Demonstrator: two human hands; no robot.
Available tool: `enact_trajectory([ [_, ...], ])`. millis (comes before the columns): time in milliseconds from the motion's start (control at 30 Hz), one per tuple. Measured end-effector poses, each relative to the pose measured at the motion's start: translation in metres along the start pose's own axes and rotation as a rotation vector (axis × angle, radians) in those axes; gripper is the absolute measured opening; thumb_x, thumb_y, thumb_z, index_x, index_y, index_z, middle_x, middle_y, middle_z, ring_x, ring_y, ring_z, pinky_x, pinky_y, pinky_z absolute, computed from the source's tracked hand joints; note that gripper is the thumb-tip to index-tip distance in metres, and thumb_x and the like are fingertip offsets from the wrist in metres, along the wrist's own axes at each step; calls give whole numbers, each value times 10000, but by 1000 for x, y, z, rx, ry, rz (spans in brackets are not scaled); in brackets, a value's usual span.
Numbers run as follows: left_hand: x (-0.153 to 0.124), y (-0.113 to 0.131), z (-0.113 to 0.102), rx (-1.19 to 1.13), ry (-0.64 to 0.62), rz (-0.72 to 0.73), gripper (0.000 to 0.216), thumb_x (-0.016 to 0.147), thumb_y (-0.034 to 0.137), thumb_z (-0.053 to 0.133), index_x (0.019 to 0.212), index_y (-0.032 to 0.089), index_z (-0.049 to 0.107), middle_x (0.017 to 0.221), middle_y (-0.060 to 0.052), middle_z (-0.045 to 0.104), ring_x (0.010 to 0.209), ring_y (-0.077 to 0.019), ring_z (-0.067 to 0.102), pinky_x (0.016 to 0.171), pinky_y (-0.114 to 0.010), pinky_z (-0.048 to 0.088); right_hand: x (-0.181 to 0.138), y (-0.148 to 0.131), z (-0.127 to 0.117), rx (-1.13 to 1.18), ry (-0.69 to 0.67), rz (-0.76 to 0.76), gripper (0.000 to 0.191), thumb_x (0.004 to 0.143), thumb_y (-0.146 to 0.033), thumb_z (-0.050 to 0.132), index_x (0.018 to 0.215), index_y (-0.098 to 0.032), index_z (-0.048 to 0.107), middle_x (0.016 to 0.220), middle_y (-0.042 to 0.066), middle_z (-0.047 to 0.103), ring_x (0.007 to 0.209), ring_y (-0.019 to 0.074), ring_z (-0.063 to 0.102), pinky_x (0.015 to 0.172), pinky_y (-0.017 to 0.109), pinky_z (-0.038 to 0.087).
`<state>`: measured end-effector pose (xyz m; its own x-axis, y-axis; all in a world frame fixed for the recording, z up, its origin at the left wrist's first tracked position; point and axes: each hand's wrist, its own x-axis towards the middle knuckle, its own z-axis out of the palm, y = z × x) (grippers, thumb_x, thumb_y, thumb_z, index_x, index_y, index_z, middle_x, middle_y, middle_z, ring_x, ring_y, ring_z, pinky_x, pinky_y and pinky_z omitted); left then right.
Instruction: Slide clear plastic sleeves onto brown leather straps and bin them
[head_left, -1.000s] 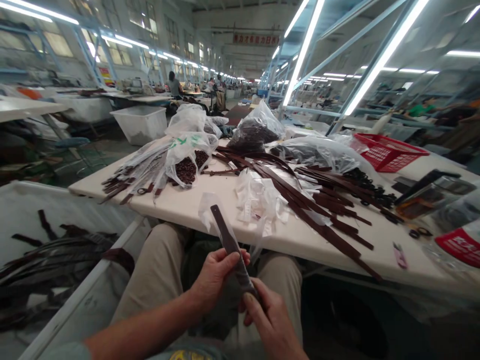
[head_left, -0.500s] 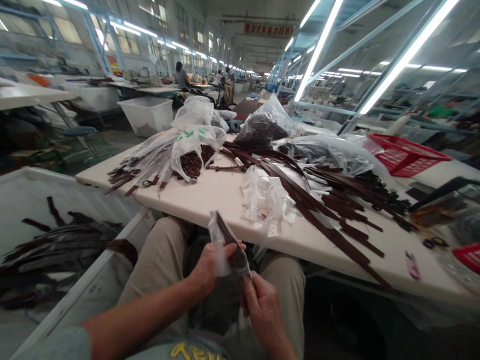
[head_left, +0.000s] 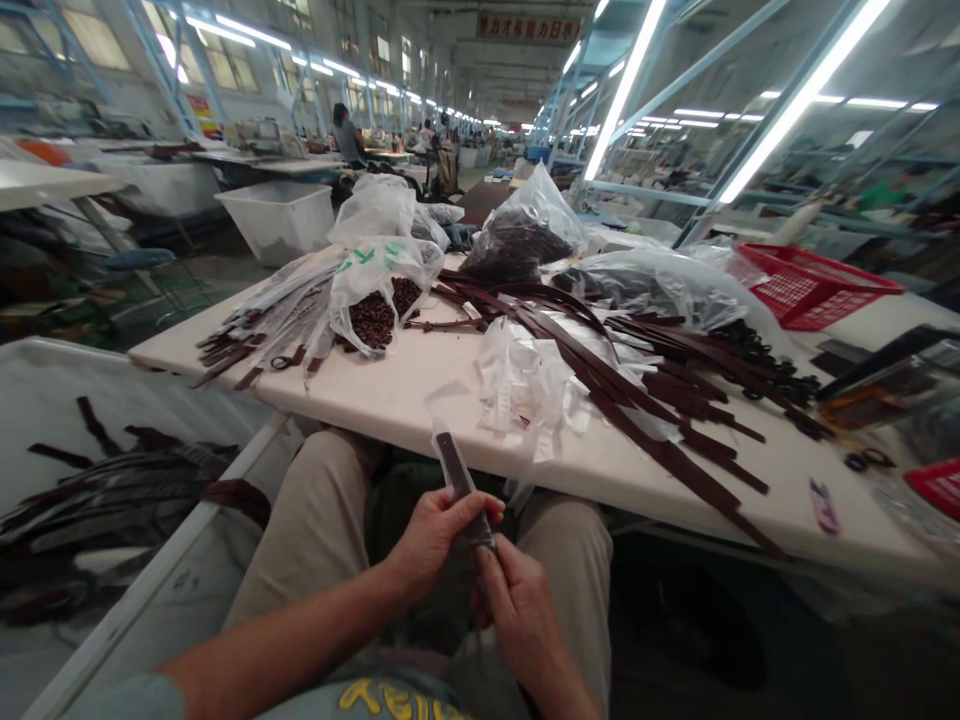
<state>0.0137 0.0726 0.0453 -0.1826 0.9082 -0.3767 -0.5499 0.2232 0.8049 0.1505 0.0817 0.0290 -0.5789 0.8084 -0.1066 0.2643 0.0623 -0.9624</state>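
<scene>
A dark brown strap in a clear plastic sleeve (head_left: 454, 462) is held over my lap, tilted, with its top end toward the table. My left hand (head_left: 435, 535) is closed around its middle, thumb lying on top. Just below, my right hand (head_left: 517, 600) pinches the strap's lower end between thumb and fingers. Empty-looking clear sleeves (head_left: 525, 375) lie on the table in front of me. Long bare brown straps (head_left: 652, 440) fan out to their right. Several sleeved straps (head_left: 262, 310) are piled on the left side of the table.
A white bin (head_left: 247, 470) at my left holds many sleeved straps. On the table are a bag of small brown pieces (head_left: 382, 310), dark-filled plastic bags (head_left: 517, 235), a red basket (head_left: 810, 285) and pink thread snips (head_left: 823, 508). A person (head_left: 348, 135) sits farther back.
The strap has turned so its flat face shows, and my left hand has slid down it, closer to my right hand. The loose sleeve end now sticks up past the strap's tip. My view shifted slightly.
</scene>
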Motion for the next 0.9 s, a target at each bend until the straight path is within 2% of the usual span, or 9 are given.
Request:
enact_trajectory([
  [67, -6, -10, 5, 18, -55, -69, 379, 711, 458, 778, 837, 101, 758, 625, -49, 663, 415, -107, 525, 402, -219, 411, 4, 0, 2, 21, 68, 3, 418, 971, -519, 364, 775, -188, 528, 537, -30, 530, 432, 101, 502, 433, 208, 384],
  [133, -7, -10, 6, 17, -103, -109, 420, 714, 474, 770, 909, 102, 753, 616, -41, 652, 349, -98, 466, 342, -227, 362, 6, 1, 2, 25, 111, -15, 426, 967, -529, 359, 786, -186, 535, 545, -27, 532, 436, 103, 503, 429, 210, 385],
  [233, 2, 3, 2, -32, -58, 18, 417, 706, 415, 794, 1004, 128, 743, 802, -81, 721, 538, -142, 609, 489, -235, 482, 5, 2, -2, -15, 116, -14, 427, 971, -522, 367, 772, -187, 540, 543, -32, 527, 441, 97, 502, 444, 209, 379],
  [333, 11, 12, -3, -40, 38, 159, 312, 721, 368, 793, 914, 124, 762, 859, -90, 737, 761, -169, 660, 687, -226, 516, 3, 4, -6, -72, 98, -13, 411, 976, -497, 381, 751, -190, 534, 533, -38, 522, 452, 92, 501, 465, 208, 368],
  [433, 8, 5, -4, -22, -9, 57, 280, 727, 373, 788, 839, 119, 764, 796, -80, 733, 673, -156, 644, 637, -235, 505, 5, 6, -7, -94, 133, -33, 408, 977, -485, 383, 731, -193, 525, 542, -33, 527, 468, 95, 502, 479, 214, 364],
  [533, 3, 1, -2, -17, -63, -10, 307, 710, 365, 802, 894, 123, 764, 782, -80, 734, 612, -156, 631, 590, -254, 499, 8, 9, -8, -87, 164, -37, 409, 976, -490, 376, 747, -191, 534, 543, -34, 519, 455, 97, 490, 470, 219, 360],
  [700, 15, 31, 0, -35, 78, 179, 363, 657, 395, 835, 884, 119, 771, 834, -91, 739, 762, -173, 658, 676, -228, 505, 5, 7, -6, -128, 114, -74, 396, 981, -449, 379, 691, -204, 493, 526, -35, 511, 480, 94, 483, 482, 212, 352],
  [767, 19, 33, 1, -44, 76, 129, 354, 636, 409, 845, 800, 105, 764, 774, -89, 725, 708, -167, 651, 633, -227, 501, 4, 6, -4, -148, 122, -93, 399, 982, -431, 378, 664, -208, 473, 523, -32, 509, 498, 96, 485, 490, 212, 349],
  [900, 14, 14, 1, -94, 27, -21, 363, 627, 417, 853, 776, 102, 749, 794, -101, 731, 659, -163, 651, 625, -254, 516, 6, 6, 1, -152, 134, -113, 378, 980, -418, 382, 682, -208, 483, 535, -28, 520, 512, 104, 495, 501, 219, 356],
])
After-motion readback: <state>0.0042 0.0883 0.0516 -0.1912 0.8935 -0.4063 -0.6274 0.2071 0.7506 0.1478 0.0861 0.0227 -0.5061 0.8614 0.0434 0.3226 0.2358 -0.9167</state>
